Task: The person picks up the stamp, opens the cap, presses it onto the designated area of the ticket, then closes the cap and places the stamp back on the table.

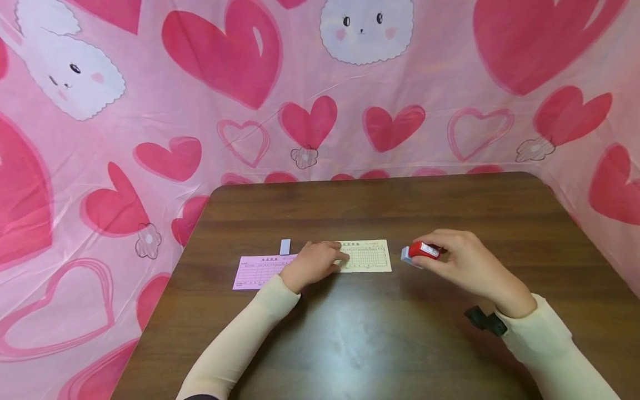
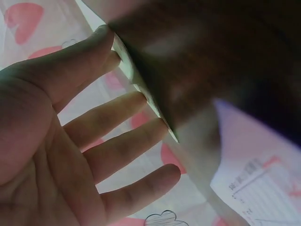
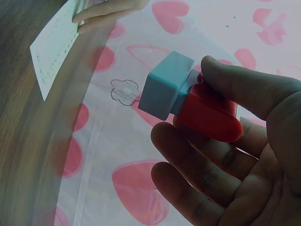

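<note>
Your stamp point(image 3: 207, 113) had a glossy red body with a white label and a pale blue block point(image 3: 164, 87) at its end. One slip point(image 1: 367, 256) before you was light yellow, finely gridded, with orange print in an upper corner; the other slip point(image 1: 255, 272) was pinkish lilac, ruled in dark lines. The small flat piece point(image 1: 285, 246) was bluish white. Your left sleeve point(image 1: 240, 339) and right sleeve point(image 1: 555, 344) were plain cream. You faced a dark brown table point(image 1: 350, 205) with streaked wood grain, and a pale pink backdrop point(image 1: 345, 83) patterned with deep pink hearts, white rabbit heads and sketched flowers.
</note>
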The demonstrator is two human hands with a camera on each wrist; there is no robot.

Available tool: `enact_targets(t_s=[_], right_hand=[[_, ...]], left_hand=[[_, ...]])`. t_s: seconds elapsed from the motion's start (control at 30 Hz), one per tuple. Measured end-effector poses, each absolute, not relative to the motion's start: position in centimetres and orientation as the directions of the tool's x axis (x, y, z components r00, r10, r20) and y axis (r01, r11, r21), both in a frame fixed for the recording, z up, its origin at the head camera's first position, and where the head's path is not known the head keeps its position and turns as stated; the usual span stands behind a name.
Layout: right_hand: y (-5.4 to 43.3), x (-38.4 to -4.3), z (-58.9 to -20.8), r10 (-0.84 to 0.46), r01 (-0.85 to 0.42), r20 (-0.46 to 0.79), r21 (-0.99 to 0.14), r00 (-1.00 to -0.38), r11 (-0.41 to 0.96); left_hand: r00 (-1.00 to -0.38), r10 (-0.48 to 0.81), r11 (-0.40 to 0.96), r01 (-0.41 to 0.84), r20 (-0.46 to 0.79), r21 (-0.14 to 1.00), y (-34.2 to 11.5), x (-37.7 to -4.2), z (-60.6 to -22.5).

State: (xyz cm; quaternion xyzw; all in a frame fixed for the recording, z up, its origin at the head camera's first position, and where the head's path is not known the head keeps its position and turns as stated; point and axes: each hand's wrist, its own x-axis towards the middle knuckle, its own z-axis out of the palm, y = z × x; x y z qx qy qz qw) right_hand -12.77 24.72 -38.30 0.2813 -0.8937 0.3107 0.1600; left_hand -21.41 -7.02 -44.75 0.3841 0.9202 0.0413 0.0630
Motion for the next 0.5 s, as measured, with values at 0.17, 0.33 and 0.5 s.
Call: enact_targets(t_s=[0.17,0.33,0.5], right_hand=[[24.6,-12.9,-38.6,-0.406,-0.593,0.443,-0.470,-0.799,0.655],[24.4,-13.0,-38.9,-0.407,-0.583,0.425,-0.486,-0.809,0.651],[24.1,-13.1,-39.3,-0.417,-0.565,0.384,-0.499,-0.824,0.657]], left_hand=[[-0.681,0.728,0.686,0.722,-0.077,0.095,-7.1,-21.1,-44.7],[-0.653,0.754,0.656,0.750,-0.066,0.082,-7.1,-20.7,-44.6],[-0.630,0.775,0.632,0.772,-0.055,0.059,-7.1,-20.0,-44.6]])
